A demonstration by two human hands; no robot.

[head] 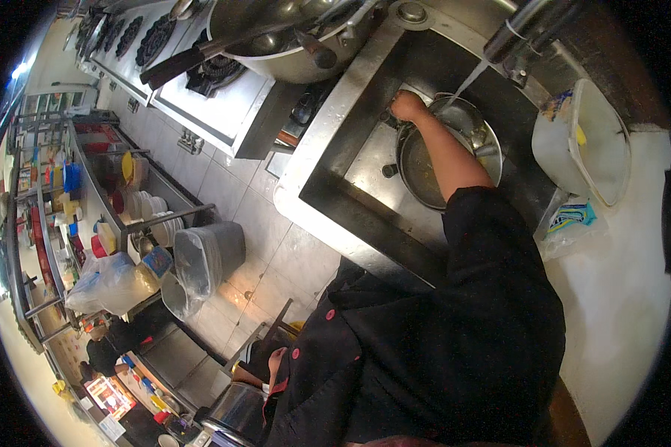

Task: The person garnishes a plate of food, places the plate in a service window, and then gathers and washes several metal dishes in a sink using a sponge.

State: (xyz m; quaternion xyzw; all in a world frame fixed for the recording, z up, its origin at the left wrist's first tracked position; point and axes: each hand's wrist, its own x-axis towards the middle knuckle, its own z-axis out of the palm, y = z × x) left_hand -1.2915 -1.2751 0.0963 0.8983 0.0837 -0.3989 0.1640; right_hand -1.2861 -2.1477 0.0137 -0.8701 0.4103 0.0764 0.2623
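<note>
My right hand (408, 106), fingers curled, is down in the stainless steel sink (319, 167) at the edge of a round dark pan (422, 179). A dark knob-like part shows beside it; whether the fingers grip something is hidden. Beyond the pan lies a shiny metal bowl (489, 137), partly behind my forearm. Water runs into it from a dark tap (506, 42). What seems to be my left hand (277, 360) shows small at my jacket's left side, near a metal pot (237, 405); its hold is unclear.
Left of the sink, a large wok (274, 67) with long-handled utensils stands on the stove (212, 117). A white plastic tub (553, 151) and a bagged turquoise packet (570, 218) lie right. A lined bin (201, 262) and shelving stand behind; another person (103, 352) is farther off.
</note>
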